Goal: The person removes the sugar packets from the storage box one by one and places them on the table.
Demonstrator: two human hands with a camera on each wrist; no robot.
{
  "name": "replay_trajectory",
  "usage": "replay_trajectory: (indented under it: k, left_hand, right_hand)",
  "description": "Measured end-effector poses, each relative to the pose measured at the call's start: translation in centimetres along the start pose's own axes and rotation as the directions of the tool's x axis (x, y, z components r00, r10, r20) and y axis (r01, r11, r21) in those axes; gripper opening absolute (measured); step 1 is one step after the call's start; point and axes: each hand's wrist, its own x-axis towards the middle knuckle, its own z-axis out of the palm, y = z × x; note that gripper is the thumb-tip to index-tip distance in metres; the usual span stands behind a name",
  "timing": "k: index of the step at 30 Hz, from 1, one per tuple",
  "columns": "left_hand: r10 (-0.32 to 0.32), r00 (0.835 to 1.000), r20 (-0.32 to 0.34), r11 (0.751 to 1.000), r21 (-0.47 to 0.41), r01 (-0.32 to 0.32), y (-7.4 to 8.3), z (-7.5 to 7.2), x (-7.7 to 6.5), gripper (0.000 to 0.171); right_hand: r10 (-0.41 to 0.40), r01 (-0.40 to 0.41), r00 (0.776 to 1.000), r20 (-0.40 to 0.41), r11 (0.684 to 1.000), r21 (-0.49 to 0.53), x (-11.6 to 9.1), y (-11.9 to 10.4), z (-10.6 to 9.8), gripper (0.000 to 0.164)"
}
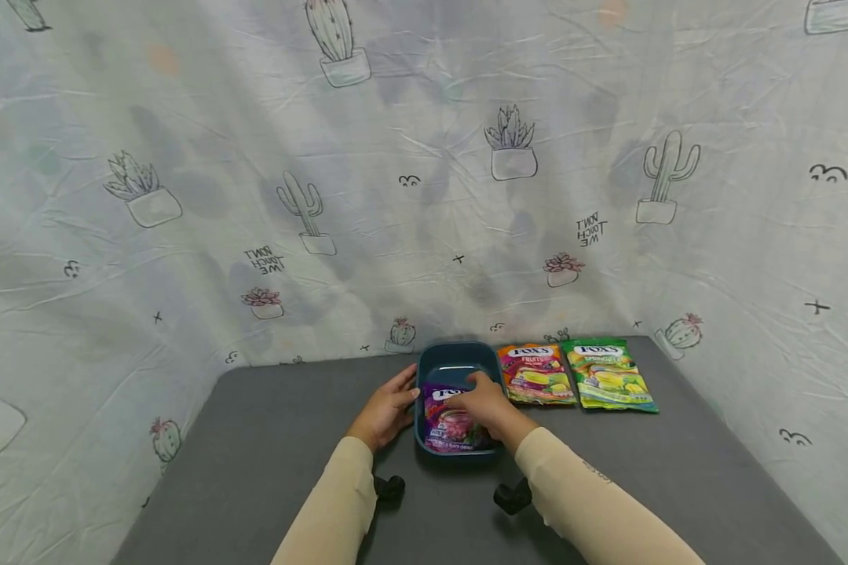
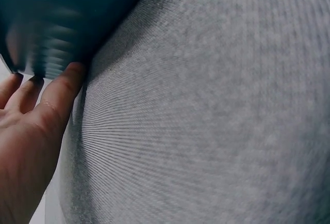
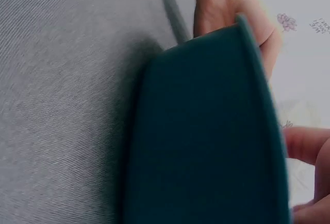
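A purple Fox's candy packet [image 1: 452, 428] lies inside a dark blue-green plastic tub [image 1: 496, 362]. My right hand [image 1: 489, 406] reaches over the tub's right side and holds the packet near its upper right, thumb across its front. In the right wrist view, parts of my right fingers [image 3: 308, 144] show beyond the tub wall [image 3: 206, 126], their tips hidden. My left hand [image 1: 389, 410] steadies the tub from the left, thumb by the rim. In the left wrist view its fairly straight fingers [image 2: 63, 87] touch the tub's outer wall [image 2: 67, 12].
Right of the tub lie an orange and magenta Fox's packet [image 1: 537, 375] and a green Fox's packet [image 1: 610, 375], side by side. Everything rests on a grey table [image 1: 283, 447]. A cactus-print curtain [image 1: 424, 212] stands behind the table and along both sides.
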Motion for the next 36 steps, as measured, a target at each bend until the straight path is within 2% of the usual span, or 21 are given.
replay_trajectory:
  k: [3,11,16,19,24,26,30,33,36]
  left_hand:
    - [-0.001,1.0,-0.002,1.0,0.001,0.001,0.1,0.0,0.0,0.064]
    - [-0.003,1.0,0.002,1.0,0.001,0.003,0.0,0.1,0.0,0.066]
    - [0.001,1.0,-0.002,1.0,-0.001,-0.001,-0.1,0.1,0.1,0.066]
    - [0.001,1.0,-0.004,1.0,0.004,-0.001,-0.1,0.3,0.1,0.065]
    - [0.003,1.0,0.01,1.0,0.021,-0.003,0.0,0.6,0.2,0.064]
    - [0.007,1.0,0.013,1.0,0.026,-0.008,0.0,0.6,0.3,0.064]
    - [0.012,1.0,-0.002,1.0,0.022,-0.012,0.0,0.5,0.3,0.064]
    - [0.013,1.0,-0.011,1.0,0.027,-0.013,0.0,0.5,0.3,0.064]
    - [0.013,1.0,-0.014,0.999,0.031,-0.013,0.0,0.5,0.2,0.064]
  right_hand:
    - [-0.023,0.023,0.999,0.028,1.0,-0.009,0.0,0.3,-0.2,0.069]
    - [-0.098,0.085,0.989,0.11,0.989,0.125,0.2,1.0,-0.7,0.061]
    - [-0.145,0.135,0.987,0.071,0.982,0.129,0.8,1.9,-0.7,0.072]
    - [-0.143,0.137,0.989,0.031,0.978,0.157,1.0,2.3,-0.6,0.081]
    - [-0.121,0.136,0.989,-0.087,0.972,0.194,0.0,1.7,0.3,0.098]
    - [-0.122,0.14,0.986,-0.112,0.976,0.166,-0.3,1.3,0.6,0.102]
    - [-0.165,0.168,0.981,-0.103,0.986,0.017,-0.2,0.8,0.6,0.103]
    - [-0.179,0.168,0.977,-0.111,0.98,-0.102,0.0,0.4,0.4,0.105]
    - [-0.162,0.132,0.976,-0.143,0.971,-0.201,0.0,-0.1,0.3,0.11]
